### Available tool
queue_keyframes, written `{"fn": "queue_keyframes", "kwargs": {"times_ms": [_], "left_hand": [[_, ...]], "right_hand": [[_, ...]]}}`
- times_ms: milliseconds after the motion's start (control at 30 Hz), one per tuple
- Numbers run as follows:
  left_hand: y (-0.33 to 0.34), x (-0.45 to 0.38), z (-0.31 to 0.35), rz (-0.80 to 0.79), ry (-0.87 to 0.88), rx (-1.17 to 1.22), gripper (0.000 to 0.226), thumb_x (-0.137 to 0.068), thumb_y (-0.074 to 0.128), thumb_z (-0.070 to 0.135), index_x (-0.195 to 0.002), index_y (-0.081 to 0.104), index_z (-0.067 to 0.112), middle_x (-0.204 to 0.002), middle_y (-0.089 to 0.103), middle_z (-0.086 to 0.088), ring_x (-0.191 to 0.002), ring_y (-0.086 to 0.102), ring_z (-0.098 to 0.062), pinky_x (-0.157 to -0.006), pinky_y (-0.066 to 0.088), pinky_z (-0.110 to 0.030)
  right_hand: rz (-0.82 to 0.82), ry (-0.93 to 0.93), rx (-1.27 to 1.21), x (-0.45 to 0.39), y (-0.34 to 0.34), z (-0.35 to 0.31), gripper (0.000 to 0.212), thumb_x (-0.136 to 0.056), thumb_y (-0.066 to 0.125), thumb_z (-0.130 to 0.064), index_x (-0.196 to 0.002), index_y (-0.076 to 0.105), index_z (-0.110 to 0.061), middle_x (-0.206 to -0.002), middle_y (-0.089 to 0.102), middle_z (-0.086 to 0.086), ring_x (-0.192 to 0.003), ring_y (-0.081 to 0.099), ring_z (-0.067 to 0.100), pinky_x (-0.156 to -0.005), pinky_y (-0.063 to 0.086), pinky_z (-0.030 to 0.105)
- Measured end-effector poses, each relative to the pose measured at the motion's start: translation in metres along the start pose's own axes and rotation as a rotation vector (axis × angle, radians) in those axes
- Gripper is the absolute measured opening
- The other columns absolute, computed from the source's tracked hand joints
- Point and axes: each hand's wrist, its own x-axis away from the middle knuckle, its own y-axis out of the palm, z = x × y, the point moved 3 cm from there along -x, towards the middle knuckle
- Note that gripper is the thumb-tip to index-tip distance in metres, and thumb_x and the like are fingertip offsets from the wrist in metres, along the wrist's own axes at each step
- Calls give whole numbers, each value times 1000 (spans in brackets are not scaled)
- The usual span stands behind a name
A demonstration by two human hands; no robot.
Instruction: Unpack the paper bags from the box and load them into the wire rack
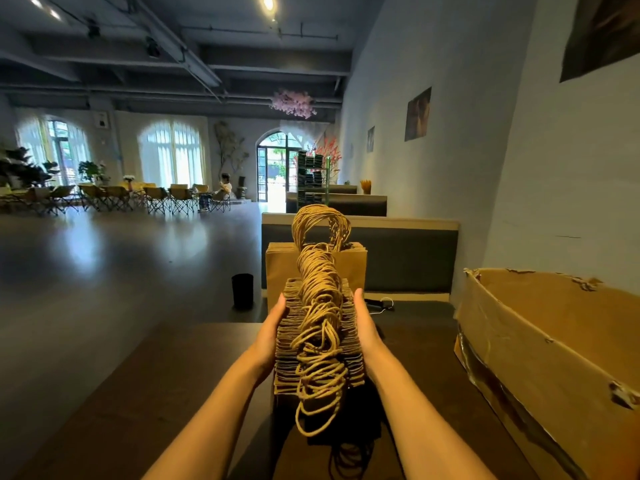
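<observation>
Hands, left hand (273,336) and right hand (363,327), clamp a stack of paper bags (320,344) with straight fingers; transfer step, wire rack unseen.

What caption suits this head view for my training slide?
Both hands, left and right, hold a stack of paper bags beside the cardboard box.

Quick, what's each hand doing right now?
Left hand: presses the left side of the stack of paper bags, fingers straight.
Right hand: presses its right side, fingers straight.
</observation>
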Motion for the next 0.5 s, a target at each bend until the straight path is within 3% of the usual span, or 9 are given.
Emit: {"fn": "queue_keyframes", "kwargs": {"times_ms": [67,133,167,267,400,500], "left_hand": [[2,0,2,-19,2,-1,48,-108,23,45,-118,62,18,-104,78,-1,-97,74,-16,-97,52,-41],[6,3,4,-18,-17,46,48,-107,24,44,-112,63,17,-97,79,0,-89,75,-13,-79,58,-31],[5,3,4,-11,-17,42,46,-106,27,44,-113,64,17,-99,78,-2,-90,75,-15,-78,57,-32],[-2,5,4,17,9,36,43,-106,27,46,-113,65,25,-109,76,-2,-99,71,-17,-87,50,-34],[-2,6,5,-12,-19,55,46,-101,34,50,-122,64,22,-117,74,-6,-110,69,-23,-95,48,-40],[-6,4,9,25,-13,-28,53,-102,34,55,-128,65,21,-130,68,-12,-124,62,-31,-109,42,-50]], "right_hand": [[0,-40,-12,3,-2,-4,68,-104,13,-58,-157,27,-18,-159,37,5,-147,34,27,-106,33,34],[33,-42,-54,10,-1,-6,68,-105,12,-55,-157,25,-14,-160,35,7,-147,33,27,-104,33,32],[27,-45,-59,12,1,-6,71,-103,13,-59,-158,25,-15,-160,35,7,-147,34,27,-105,33,33],[-29,-32,-75,12,2,-1,81,-93,19,-71,-157,29,-22,-155,44,4,-142,43,25,-106,38,36],[-34,-50,-84,12,5,-1,71,-102,14,-62,-159,23,-21,-157,38,0,-148,33,26,-104,34,34],[-54,-55,-96,15,12,-5,66,-101,16,-64,-154,31,-27,-150,48,3,-139,44,23,-100,41,33]]}}
